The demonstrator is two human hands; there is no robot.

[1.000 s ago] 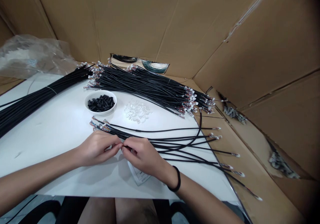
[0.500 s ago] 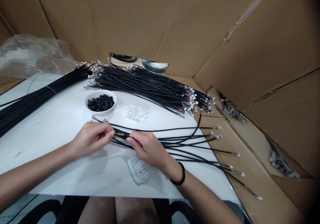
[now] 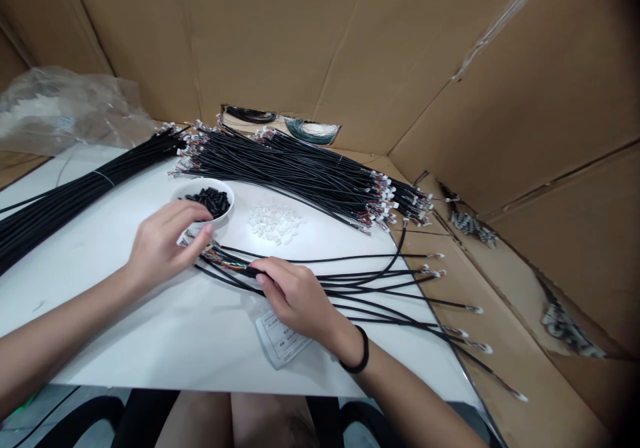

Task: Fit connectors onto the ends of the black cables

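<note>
My right hand [image 3: 295, 295] pinches a black cable [image 3: 253, 272] near its left end, where thin coloured wires [image 3: 225, 259] fan out of the sheath. Over the near edge of a white bowl [image 3: 226, 220] is my left hand [image 3: 167, 241], its thumb and fingers apart and nothing visible between them. Short black sleeves [image 3: 213, 201] fill the bowl, partly hidden by that hand. Several loose black cables [image 3: 360, 293] run under and past my right hand toward the table's right edge, with white connectors at their ends. A small heap of white connector housings [image 3: 276, 224] lies right of the bowl.
Bundled black cables [image 3: 280, 168] are piled at the back, and another bundle [image 3: 65, 201] stretches left. A printed plastic packet [image 3: 280, 341] lies below my right hand. A clear plastic bag [image 3: 75, 111] sits back left. Cardboard walls [image 3: 270, 41] enclose the white table [image 3: 150, 341].
My left hand has let go of the coloured wires and moved up and left to the bowl, its fingers parting. My right hand keeps its hold on the cable, nearly unmoved.
</note>
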